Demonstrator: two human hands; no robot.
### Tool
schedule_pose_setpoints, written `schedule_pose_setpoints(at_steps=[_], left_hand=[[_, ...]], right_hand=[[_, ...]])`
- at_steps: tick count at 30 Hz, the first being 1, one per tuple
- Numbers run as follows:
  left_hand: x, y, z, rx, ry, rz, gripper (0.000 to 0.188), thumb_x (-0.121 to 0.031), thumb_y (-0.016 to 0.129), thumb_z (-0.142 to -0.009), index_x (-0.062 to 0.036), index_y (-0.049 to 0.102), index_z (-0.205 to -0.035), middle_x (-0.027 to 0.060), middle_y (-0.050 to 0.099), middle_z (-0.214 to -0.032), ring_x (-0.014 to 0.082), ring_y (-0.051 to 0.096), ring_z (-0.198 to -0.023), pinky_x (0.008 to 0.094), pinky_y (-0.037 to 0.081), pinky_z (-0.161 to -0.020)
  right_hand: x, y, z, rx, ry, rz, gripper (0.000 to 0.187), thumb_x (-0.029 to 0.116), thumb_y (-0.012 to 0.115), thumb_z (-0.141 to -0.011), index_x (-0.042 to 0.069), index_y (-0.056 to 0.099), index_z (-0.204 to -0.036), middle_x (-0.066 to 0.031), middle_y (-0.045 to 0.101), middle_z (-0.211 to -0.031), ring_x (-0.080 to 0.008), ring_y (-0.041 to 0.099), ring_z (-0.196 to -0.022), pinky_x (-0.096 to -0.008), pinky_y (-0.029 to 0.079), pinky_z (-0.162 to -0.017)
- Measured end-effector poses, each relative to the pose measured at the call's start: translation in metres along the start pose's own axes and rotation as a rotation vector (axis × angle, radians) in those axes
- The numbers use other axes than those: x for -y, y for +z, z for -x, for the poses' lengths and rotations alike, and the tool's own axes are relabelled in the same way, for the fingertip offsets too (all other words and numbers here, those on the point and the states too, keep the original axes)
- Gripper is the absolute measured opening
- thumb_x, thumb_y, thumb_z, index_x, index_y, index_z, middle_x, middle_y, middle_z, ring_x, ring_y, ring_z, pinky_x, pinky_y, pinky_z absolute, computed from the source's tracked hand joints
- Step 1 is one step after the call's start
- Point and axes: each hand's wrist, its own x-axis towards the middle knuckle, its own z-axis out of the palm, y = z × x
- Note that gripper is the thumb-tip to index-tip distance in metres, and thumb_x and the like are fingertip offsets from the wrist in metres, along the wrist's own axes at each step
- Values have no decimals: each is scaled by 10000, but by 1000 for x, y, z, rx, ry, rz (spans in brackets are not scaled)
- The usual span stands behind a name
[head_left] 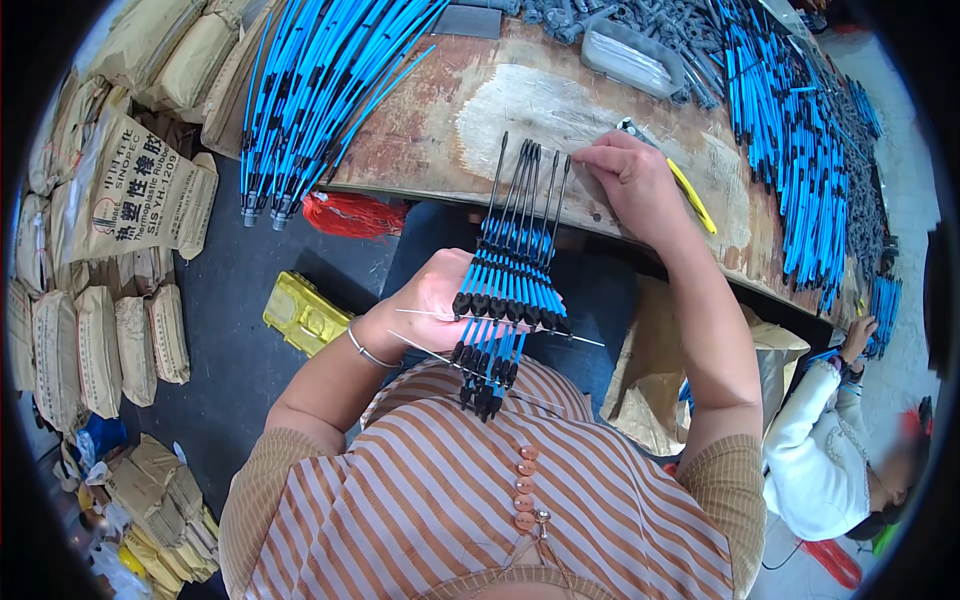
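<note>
My left hand (430, 295) is closed around a fanned bundle of thin blue rods with black fittings (510, 285), held in front of my striped shirt. Thin pale wires or needles (425, 350) run crosswise at the black fittings and stick out on both sides. Slim black rod ends (525, 175) rise from the bundle toward the table. At the rightmost of these, my right hand (630, 180) pinches thumb and forefinger together at its tip. A yellow-handled tool (690, 195), perhaps pliers, lies partly hidden behind my right hand on the worn wooden table (420, 130).
Long blue rods (320, 80) overhang the table's left end; more blue rods (790, 160) lie right. A clear plastic box (630, 58) stands by grey parts (690, 30). Sacks (140, 190) are stacked left. A yellow container (305, 313) sits below. Another person (825, 450) works at right.
</note>
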Motion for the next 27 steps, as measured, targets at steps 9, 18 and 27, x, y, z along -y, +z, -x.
schedule_pose_setpoints(at_steps=[9,18,27], left_hand=[[13,-1,2,-39,96,-204,219,-103,666,-745,-15,643,-944,92,658,-817,220,641,-691,287,507,-632],[15,-7,6,-44,83,-155,215,-119,665,-747,-15,639,-933,70,641,-733,224,634,-652,292,504,-590],[14,-4,3,-47,87,-145,224,-126,671,-748,-11,637,-937,77,643,-740,217,635,-642,292,499,-577]], right_hand=[[6,4,-15,24,-35,-22,98,47,610,-761,40,652,-849,-97,617,-825,-275,608,-758,-326,484,-682],[23,0,-22,109,-96,249,262,33,534,-791,109,596,-1034,-97,574,-832,-287,587,-764,-358,475,-681],[35,-8,-24,352,-240,411,398,-29,505,-735,136,520,-1097,-95,514,-911,-300,542,-918,-371,449,-765]])
